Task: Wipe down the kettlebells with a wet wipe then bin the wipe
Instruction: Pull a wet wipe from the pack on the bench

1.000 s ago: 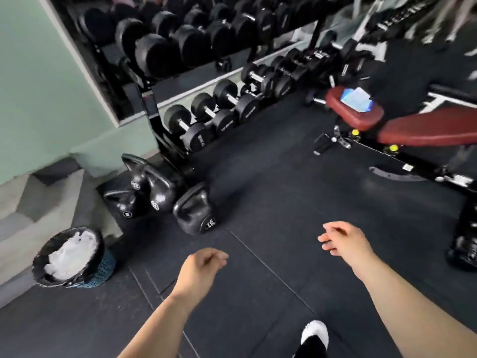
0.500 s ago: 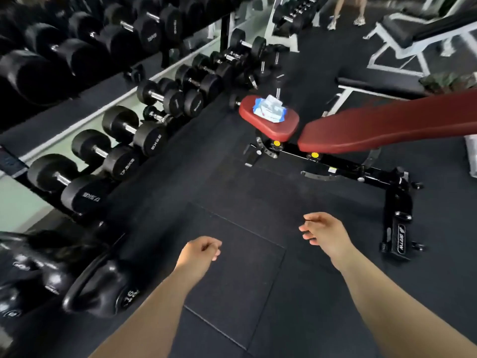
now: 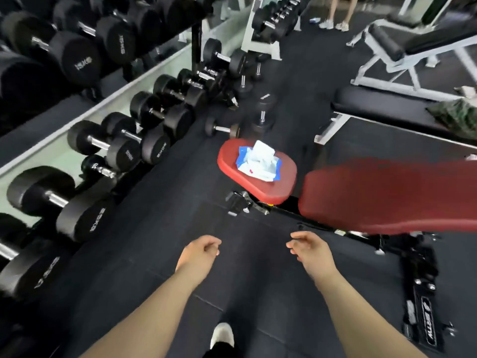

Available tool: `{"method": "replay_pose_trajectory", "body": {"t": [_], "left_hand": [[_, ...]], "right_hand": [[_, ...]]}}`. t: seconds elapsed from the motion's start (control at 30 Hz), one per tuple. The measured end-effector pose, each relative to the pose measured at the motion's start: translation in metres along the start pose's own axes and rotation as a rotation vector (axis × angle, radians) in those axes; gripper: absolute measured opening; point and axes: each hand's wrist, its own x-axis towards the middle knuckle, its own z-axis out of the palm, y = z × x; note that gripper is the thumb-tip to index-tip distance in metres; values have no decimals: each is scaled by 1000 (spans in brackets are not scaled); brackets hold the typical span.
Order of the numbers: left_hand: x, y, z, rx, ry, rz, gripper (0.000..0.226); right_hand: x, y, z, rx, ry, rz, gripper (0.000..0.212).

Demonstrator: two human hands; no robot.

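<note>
Both hands hang above the floor [image 3: 160, 202], well short of the bench [image 3: 284, 189]. The left hand [image 3: 198, 254] has its fingers [image 3: 213, 248] loosely curled with nothing in them; the right hand [image 3: 309, 255] is the same, fingers [image 3: 294, 245] relaxed, half bent and empty.

The wet wipe pack [image 3: 260, 169] lies on the red seat pad of the bench, toward the pad's far edge and well apart from either hand. One white wipe [image 3: 263, 149] stands crumpled up out of the opening on top. No kettlebells show in this view; only dumbbells [image 3: 116, 151] on the rack along the left. So the wiping looks not yet begun, and the step in hand seems to be fetching a wipe.

The pack is a soft film pouch and probably light; it would likely lift or slide across the smooth pad if the wipe were tugged alone. One hand could press it flat near its near edge while the other takes the wipe. The wipe itself is limp and damp and may tear or drag the next sheet out with it. The place to pinch is the raised tip, between thumb and forefinger; a slow, steady pull upward should free it.
</note>
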Motion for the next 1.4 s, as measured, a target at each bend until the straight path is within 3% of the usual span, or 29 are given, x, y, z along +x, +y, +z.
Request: {"method": "replay_pose_trajectory", "body": {"t": [0.1, 0.2, 0.43, 0.73, 0.83, 0.87, 0.93, 1.1, 1.4], "left_hand": [[69, 41, -2, 61, -29, 5, 19], [138, 72, 8, 165, -31, 29, 20], [300, 116, 43, 327, 108, 160, 29], [440, 136, 93, 806, -168, 227, 62], [466, 128, 99, 949, -259, 222, 65], [472, 125, 101, 972, -290, 223, 66], [481, 122, 104, 1014, -337, 225, 65], [489, 119, 109, 1015, -348, 174, 62], [492, 124, 117, 1184, -351, 164, 60]], "right_hand": [[65, -29, 3, -50, 14, -10, 21], [143, -49, 4, -120, 59, -17, 9], [343, -79, 46, -305, 23, -56, 27], [461, -64, 95, -560, -144, -80, 37], [478, -54, 108, -595, -140, -78, 20], [481, -53, 111, -582, -116, -78, 15], [488, -53, 115, -499, -74, -47, 26], [489, -74, 103, -37, -123, 145, 27], [483, -104, 38, 411, -43, 97, 28]]}}
